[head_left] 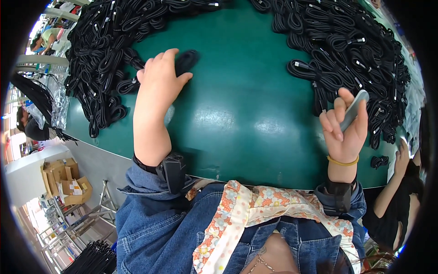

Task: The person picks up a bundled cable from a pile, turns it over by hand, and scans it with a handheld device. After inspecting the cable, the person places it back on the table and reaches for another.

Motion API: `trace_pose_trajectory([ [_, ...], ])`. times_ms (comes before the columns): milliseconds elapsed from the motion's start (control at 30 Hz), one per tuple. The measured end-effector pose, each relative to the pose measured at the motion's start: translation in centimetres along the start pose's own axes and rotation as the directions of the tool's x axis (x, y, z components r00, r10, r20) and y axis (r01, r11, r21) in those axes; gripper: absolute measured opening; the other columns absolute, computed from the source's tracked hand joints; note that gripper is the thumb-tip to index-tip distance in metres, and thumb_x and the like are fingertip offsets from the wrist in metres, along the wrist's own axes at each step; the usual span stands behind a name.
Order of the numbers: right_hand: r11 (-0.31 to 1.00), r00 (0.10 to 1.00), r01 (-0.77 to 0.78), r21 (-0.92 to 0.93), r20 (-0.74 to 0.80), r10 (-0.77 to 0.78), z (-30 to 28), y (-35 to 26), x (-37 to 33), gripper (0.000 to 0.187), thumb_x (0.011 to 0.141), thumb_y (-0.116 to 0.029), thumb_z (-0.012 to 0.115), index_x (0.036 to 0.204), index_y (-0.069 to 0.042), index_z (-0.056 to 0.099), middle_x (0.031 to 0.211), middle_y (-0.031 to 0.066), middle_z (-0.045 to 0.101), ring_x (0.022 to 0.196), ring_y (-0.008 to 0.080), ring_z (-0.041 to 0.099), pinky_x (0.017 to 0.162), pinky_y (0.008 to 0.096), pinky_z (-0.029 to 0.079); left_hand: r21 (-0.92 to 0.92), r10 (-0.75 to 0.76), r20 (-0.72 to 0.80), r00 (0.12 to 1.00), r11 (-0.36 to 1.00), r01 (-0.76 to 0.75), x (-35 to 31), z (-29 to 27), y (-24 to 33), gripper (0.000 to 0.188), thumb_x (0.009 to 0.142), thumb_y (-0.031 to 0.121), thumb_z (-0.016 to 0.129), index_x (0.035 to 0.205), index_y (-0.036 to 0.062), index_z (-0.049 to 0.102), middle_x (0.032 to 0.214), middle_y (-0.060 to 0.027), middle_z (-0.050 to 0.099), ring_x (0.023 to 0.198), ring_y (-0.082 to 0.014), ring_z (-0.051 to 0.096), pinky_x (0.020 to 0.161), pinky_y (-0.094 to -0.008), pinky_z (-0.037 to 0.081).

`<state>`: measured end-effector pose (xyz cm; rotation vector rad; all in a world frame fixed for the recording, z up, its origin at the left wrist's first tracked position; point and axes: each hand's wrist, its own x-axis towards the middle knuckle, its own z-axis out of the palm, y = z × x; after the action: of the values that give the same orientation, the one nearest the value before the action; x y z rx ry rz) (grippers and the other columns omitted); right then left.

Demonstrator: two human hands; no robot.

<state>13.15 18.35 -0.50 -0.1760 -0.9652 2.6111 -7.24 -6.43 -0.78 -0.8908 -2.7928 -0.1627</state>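
My left hand (159, 73) is over the left part of the green table (228, 91), back of the hand up and fingers curled. A coiled black cable (188, 59), blurred, sticks out between its thumb and forefinger; the palm hides the rest. At the right, my right hand (344, 128) is turned palm up in front of a pile of black cables. Its fingers close around a flat grey strip-like piece (354, 109) with a rounded end, whose kind I cannot make out.
Coiled black cables are heaped at the left (102, 59) and right (337, 41) of the table. A single small coil (379, 161) lies near the right edge. Cardboard boxes (68, 182) and a metal frame stand at lower left. Another person's arm (392, 187) reaches in at right.
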Motion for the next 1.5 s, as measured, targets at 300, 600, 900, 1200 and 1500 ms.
trace_pose_trajectory([
  [300, 0.854, 0.978, -0.207, -0.478, -0.081, 0.191, 0.9, 1.0, -0.8, 0.033, 0.083, -0.018, 0.041, 0.108, 0.003, 0.045, 0.068, 0.0047, 0.050, 0.037, 0.0037, 0.029, 0.045, 0.0209, 0.033, -0.966, 0.123, -0.075, 0.990, 0.236, -0.102, -0.5, -1.7, 5.8, 0.049, 0.063, -0.001, 0.061, 0.109, 0.0015, 0.042, 0.095, -0.0137, 0.054, 0.088, -0.0197, 0.055, 0.073, -0.0288, 0.046],
  [600, 0.822, 0.999, 0.035, -0.569, 0.031, -0.022, 1.5, 1.6, -1.2, 0.055, 0.074, -0.015, 0.053, 0.120, 0.005, 0.031, 0.079, 0.0118, 0.055, 0.040, 0.0028, 0.036, 0.047, 0.0201, 0.037, -0.883, 0.361, 0.053, 0.931, -0.418, 0.212, -2.6, -0.7, 9.3, 0.048, 0.066, -0.011, 0.055, 0.108, 0.0011, 0.035, 0.108, -0.0195, 0.046, 0.097, -0.0254, 0.052, 0.081, -0.0348, 0.047],
  [900, 0.820, 0.998, -0.009, -0.572, -0.060, -0.030, 1.6, 1.3, -1.5, 0.053, 0.072, -0.008, 0.053, 0.119, 0.005, 0.032, 0.086, 0.0122, 0.054, 0.041, 0.0032, 0.038, 0.048, 0.0218, 0.039, -0.918, 0.372, 0.053, 0.927, -0.348, 0.192, -2.8, -0.1, 9.3, 0.052, 0.065, -0.015, 0.055, 0.109, 0.0030, 0.034, 0.109, -0.0191, 0.046, 0.098, -0.0255, 0.052, 0.082, -0.0370, 0.046],
  [1200, 0.845, 0.998, -0.022, -0.534, -0.054, -0.009, 1.7, 1.3, -1.3, 0.052, 0.073, -0.014, 0.054, 0.116, 0.007, 0.035, 0.081, 0.0134, 0.055, 0.041, 0.0040, 0.039, 0.045, 0.0186, 0.036, -0.884, 0.329, 0.160, 0.931, -0.372, 0.284, -2.8, -1.2, 9.8, 0.046, 0.066, -0.011, 0.056, 0.107, 0.0010, 0.038, 0.104, -0.0190, 0.049, 0.094, -0.0247, 0.054, 0.079, -0.0361, 0.048],
  [1500, 0.825, 0.997, -0.076, -0.559, -0.066, 0.047, 1.8, 1.4, -1.5, 0.039, 0.079, -0.024, 0.049, 0.101, 0.008, 0.045, 0.069, 0.0129, 0.055, 0.043, 0.0059, 0.042, 0.037, 0.0143, 0.027, -0.827, 0.319, 0.442, 0.839, -0.218, 0.518, -2.7, -1.2, 9.1, 0.025, 0.081, 0.023, 0.049, 0.080, -0.0017, 0.048, 0.075, -0.0168, 0.058, 0.060, -0.0218, 0.059, 0.055, -0.0298, 0.050],
])
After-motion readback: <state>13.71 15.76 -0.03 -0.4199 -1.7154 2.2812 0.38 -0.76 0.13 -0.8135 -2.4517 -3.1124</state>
